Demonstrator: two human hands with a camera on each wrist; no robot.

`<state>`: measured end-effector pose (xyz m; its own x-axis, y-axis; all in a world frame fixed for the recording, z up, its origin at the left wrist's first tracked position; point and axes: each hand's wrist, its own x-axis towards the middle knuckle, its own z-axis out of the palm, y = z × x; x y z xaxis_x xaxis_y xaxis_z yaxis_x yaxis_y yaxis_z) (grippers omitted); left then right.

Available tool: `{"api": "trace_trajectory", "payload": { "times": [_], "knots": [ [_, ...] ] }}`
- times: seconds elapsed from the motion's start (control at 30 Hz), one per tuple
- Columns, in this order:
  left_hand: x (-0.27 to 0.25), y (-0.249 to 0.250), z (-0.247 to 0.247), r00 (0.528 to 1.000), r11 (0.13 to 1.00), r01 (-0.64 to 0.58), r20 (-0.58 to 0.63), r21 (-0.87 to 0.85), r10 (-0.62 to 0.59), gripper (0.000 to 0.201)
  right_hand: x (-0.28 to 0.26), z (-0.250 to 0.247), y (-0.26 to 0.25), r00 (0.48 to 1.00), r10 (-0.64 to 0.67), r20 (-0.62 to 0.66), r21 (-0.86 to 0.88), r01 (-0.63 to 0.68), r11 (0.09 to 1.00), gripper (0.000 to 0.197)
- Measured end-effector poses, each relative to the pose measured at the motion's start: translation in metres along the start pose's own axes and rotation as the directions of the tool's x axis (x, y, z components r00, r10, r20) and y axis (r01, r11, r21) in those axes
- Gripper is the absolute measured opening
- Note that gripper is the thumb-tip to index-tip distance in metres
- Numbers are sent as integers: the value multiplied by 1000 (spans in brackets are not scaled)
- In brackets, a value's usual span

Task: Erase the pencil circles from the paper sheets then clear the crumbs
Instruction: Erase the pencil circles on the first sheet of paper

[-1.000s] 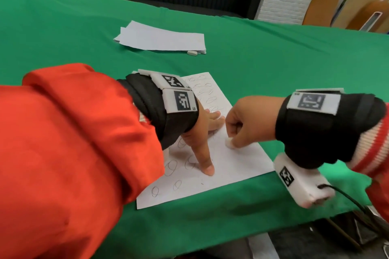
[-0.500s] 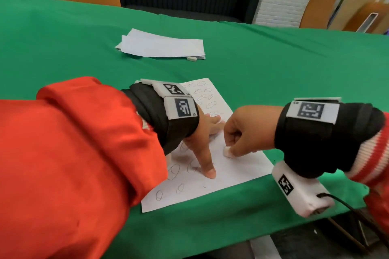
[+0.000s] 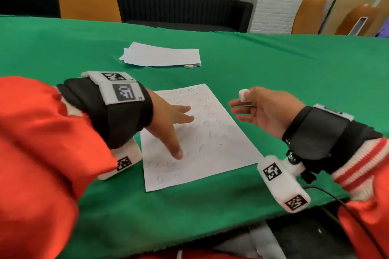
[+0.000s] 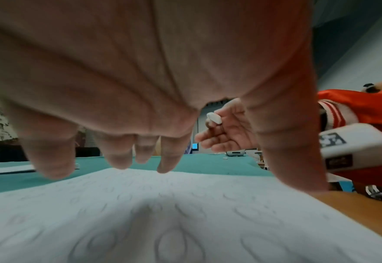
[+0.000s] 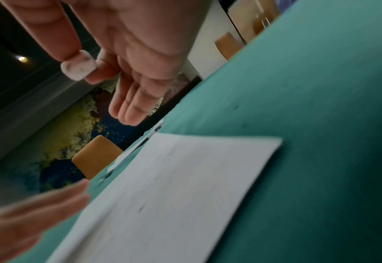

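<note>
From the head, the left hand (image 3: 168, 120) lies spread, fingers straight, on the sheet (image 3: 219, 145) of faint pencil ovals; the right hand (image 3: 267, 111) pinches a white eraser (image 3: 244, 95) above the cloth (image 3: 294, 73); the left wrist view shows ovals, blurred; the right wrist view shows the eraser smudged grey, perhaps graphite.

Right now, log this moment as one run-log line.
left hand: pressing sheet flat | right hand: lifted off sheet, pinching eraser | circles: many remain | crumbs: not cleared
</note>
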<state>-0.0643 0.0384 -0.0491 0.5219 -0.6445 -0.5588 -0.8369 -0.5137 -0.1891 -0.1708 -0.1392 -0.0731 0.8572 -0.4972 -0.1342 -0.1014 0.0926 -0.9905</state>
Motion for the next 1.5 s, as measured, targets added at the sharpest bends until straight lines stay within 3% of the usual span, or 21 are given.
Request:
{"api": "trace_trajectory", "payload": {
  "times": [0.2, 0.33, 0.5, 0.67, 0.8, 0.87, 0.93, 1.0, 1.07, 1.13, 1.2, 1.37, 1.43, 1.5],
  "knots": [
    [-13, -3, 34, 994, 999, 45, 97, 18, -46, 113, -26, 36, 12, 996, 82, 46, 331, -92, 939, 19],
    [-16, -2, 39, 997, 998, 62, 54, -19, -61, 113, -47, 69, 28, 975, 166, 150, 414, -214, 885, 24],
    [-12, -1, 42, 1000, 996, 21, 17, -88, -20, 105, -58, 100, 50, 943, 216, 254, 594, -328, 735, 19],
    [-9, -3, 45, 996, 994, 77, 49, -81, -73, 113, -57, 95, 57, 961, 241, 136, 614, -273, 741, 24],
    [-7, -6, 47, 996, 994, 74, 60, -81, -69, 115, -47, 57, 47, 948, 252, -197, 620, -78, 781, 20],
    [-7, -6, 46, 996, 995, 73, 60, -75, -68, 115, -46, 45, 38, 930, 230, -286, 593, -17, 805, 17],
    [-8, -6, 46, 996, 994, 73, 59, -77, -69, 116, -52, 51, 33, 961, 184, -208, 627, -14, 779, 17],
    [-9, -5, 46, 996, 994, 78, 53, -80, -74, 116, -59, 72, 36, 985, 164, -52, 639, -93, 764, 19],
    [-9, -3, 46, 996, 994, 76, 44, -79, -73, 115, -63, 92, 46, 977, 198, 84, 620, -207, 757, 19],
    [-10, -2, 46, 997, 994, 70, 29, -78, -68, 114, -62, 99, 55, 963, 232, 139, 611, -267, 745, 20],
    [-11, -2, 46, 997, 994, 70, 22, -83, -68, 113, -58, 89, 55, 965, 255, 63, 613, -239, 753, 21],
    [-13, -3, 45, 997, 994, 66, 34, -82, -63, 113, -41, 35, 39, 921, 231, -315, 550, -21, 835, 15],
    [-13, -4, 45, 997, 995, 63, 42, -82, -60, 113, -42, 27, 34, 936, 183, -302, 571, 23, 821, 16],
    [-14, -4, 45, 997, 993, 65, 45, -96, -61, 114, -50, 37, 30, 973, 143, -179, 595, -9, 804, 15]
  ]
}}
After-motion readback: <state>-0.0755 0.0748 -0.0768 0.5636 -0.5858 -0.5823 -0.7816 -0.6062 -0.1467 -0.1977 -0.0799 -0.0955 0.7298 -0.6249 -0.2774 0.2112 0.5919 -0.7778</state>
